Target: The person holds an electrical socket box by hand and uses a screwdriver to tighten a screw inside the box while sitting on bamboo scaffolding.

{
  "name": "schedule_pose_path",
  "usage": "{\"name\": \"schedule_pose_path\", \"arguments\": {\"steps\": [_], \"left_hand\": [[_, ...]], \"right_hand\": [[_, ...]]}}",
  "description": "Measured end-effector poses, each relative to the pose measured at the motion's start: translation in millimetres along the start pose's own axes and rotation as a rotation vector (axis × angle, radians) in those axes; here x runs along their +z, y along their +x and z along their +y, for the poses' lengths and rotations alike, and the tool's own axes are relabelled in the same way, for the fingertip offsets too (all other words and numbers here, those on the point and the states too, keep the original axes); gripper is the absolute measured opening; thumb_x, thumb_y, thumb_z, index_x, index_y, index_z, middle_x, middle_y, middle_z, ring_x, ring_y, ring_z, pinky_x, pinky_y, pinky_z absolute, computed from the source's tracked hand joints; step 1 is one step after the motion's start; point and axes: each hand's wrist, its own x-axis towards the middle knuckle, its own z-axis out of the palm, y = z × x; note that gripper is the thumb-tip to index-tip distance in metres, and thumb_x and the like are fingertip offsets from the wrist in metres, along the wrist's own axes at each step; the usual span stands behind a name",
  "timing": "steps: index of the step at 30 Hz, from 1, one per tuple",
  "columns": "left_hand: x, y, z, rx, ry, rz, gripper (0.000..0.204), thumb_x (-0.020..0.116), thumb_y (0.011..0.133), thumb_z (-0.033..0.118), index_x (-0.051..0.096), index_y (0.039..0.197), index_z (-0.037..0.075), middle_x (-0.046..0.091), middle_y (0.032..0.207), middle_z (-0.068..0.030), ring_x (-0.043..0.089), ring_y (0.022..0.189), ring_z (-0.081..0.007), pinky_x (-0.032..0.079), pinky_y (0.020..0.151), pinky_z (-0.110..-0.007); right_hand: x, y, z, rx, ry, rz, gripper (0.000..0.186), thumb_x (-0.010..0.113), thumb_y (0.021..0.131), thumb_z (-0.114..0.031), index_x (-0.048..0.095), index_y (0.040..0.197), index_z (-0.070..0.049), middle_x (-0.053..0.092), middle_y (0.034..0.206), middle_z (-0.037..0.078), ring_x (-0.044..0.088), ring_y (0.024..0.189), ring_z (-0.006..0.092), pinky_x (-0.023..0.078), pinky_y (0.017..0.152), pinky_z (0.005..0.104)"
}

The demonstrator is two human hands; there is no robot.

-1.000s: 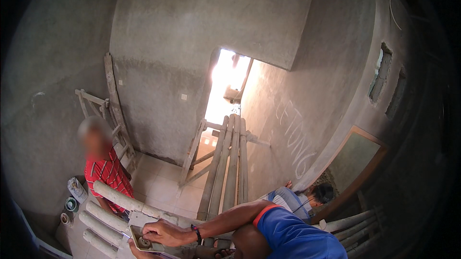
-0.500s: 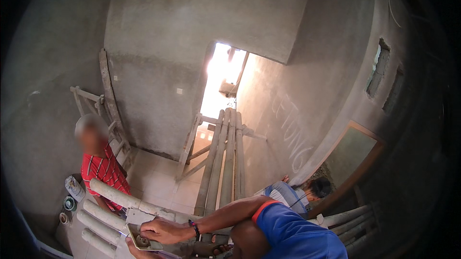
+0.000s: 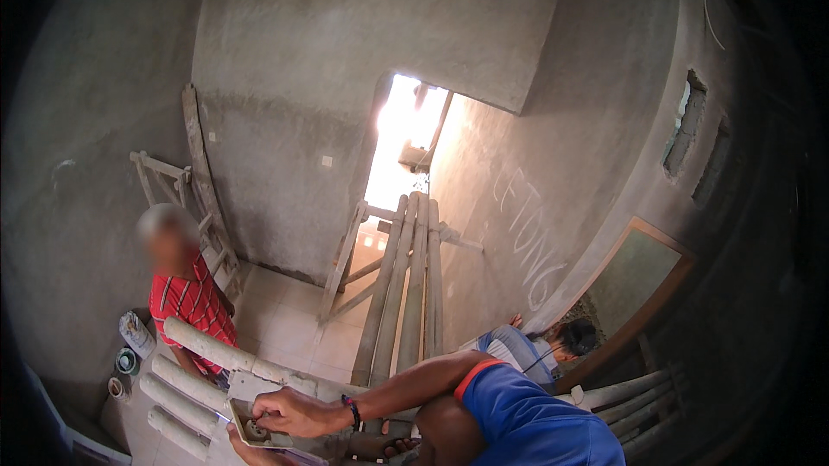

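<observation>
My right hand (image 3: 292,412), a bracelet at its wrist, reaches into a shallow rectangular cream-coloured tray (image 3: 238,417), fingers curled at a small pale round piece (image 3: 256,431) whose kind I cannot make out. Whether they hold it is hidden. My left hand (image 3: 246,449), mostly hidden below the tray, has its fingers wrapped round the tray's side. Both hands are above rough bamboo poles (image 3: 199,341) and a grey board (image 3: 261,386) at the bottom of the view.
Bamboo poles (image 3: 393,285) on timber trestles run toward a bright doorway (image 3: 401,138). A person in red (image 3: 186,306) stands below left; another in a striped shirt (image 3: 509,354) crouches at right. Buckets (image 3: 126,362) and a sack (image 3: 136,332) sit by the left wall. Wooden framing (image 3: 160,168) leans behind.
The whole view has shifted slightly as the head moved. My hands stay at the tray, with only slight movement of the right hand's fingers.
</observation>
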Motion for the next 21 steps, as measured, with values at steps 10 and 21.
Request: {"name": "schedule_pose_path", "arguments": {"steps": [10, 21], "left_hand": [[6, -5, 2, 0.003, -0.078, 0.03, 0.04, 0.033, 0.096, 0.04, 0.057, 0.095, 0.009, 0.06, 0.083, -0.0033, 0.058, 0.073, -0.0167, 0.047, 0.067, -0.032], [7, -2, 12, 0.092, 0.091, 0.138, 0.025, 0.042, 0.092, 0.025, 0.055, 0.084, 0.005, 0.053, 0.072, -0.0025, 0.05, 0.061, -0.0121, 0.042, 0.056, -0.028]], "right_hand": [[5, 5, 16, 0.073, -0.045, -0.036, 0.015, 0.06, 0.089, -0.014, 0.061, 0.092, 0.001, 0.059, 0.072, 0.011, 0.054, 0.064, 0.0127, 0.044, 0.058, 0.0305], [10, 11, 5, 0.076, 0.001, -0.021, 0.012, 0.063, 0.087, -0.01, 0.063, 0.09, 0.002, 0.062, 0.071, 0.004, 0.056, 0.063, 0.0081, 0.045, 0.055, 0.0258]]}}
